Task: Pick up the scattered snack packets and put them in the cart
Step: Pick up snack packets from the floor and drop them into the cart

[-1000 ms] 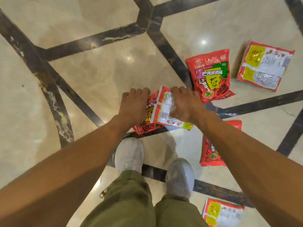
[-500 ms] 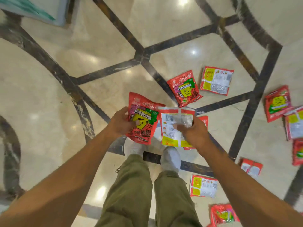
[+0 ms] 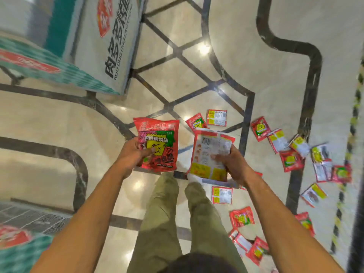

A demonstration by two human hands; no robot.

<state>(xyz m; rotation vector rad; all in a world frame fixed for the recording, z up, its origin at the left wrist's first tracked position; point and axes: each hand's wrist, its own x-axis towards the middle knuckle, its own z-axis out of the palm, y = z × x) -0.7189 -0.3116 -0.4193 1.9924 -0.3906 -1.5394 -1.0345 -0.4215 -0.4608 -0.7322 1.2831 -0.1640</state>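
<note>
My left hand (image 3: 131,154) grips a red snack packet (image 3: 158,143), front side up, held well above the floor. My right hand (image 3: 232,163) grips a second packet (image 3: 209,152) with its white and yellow back facing me. Several more red packets lie scattered on the marble floor to the right, among them one face up (image 3: 260,128), one back up (image 3: 216,117) and one by my right leg (image 3: 221,195). A metal mesh surface (image 3: 29,217) with teal and red packaging shows at the lower left; I cannot tell whether it is the cart.
A large white and teal display box (image 3: 102,42) with printed characters stands at the upper left. The floor (image 3: 246,56) is glossy beige marble with dark inlay lines. My legs in olive trousers (image 3: 163,217) stand at the bottom middle. A yellow-black striped line (image 3: 352,123) runs along the right edge.
I have straightened up from the floor with one packet in each hand. The view has risen and swung left, bringing the display box and the mesh surface into sight.
</note>
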